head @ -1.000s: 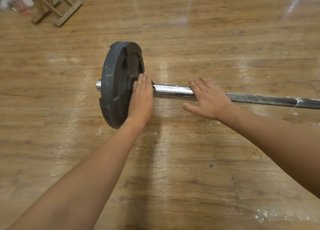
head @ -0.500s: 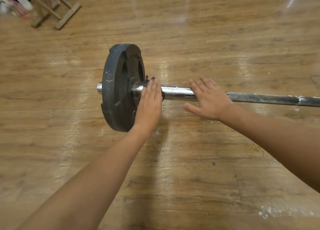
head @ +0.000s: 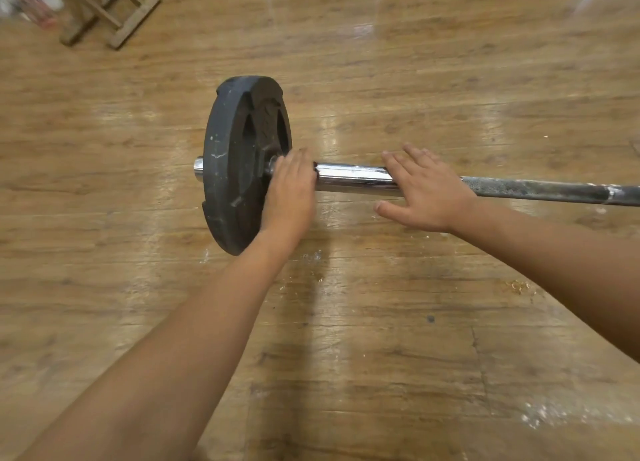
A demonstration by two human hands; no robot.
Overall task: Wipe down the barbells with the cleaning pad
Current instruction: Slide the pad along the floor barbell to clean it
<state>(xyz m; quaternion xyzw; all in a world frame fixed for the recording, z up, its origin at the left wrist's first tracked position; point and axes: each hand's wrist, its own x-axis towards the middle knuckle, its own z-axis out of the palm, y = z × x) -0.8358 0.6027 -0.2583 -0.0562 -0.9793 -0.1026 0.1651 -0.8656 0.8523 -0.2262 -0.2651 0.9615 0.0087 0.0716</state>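
The left hand has rubbed a short way out along the chrome sleeve and come back beside the weight plate. A dark edge of the cleaning pad peeks out to the right of it. Whether its fingers curl round the sleeve, I cannot tell. The right hand stays flat, fingers straight, steadying the barbell. The wiping looks barely begun, since the shaft beyond the right hand is still grimy.

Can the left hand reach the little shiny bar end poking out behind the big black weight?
Probably not directly. The black round weight plate stands between the left hand and the short shiny steel bar end; the hand must go round.
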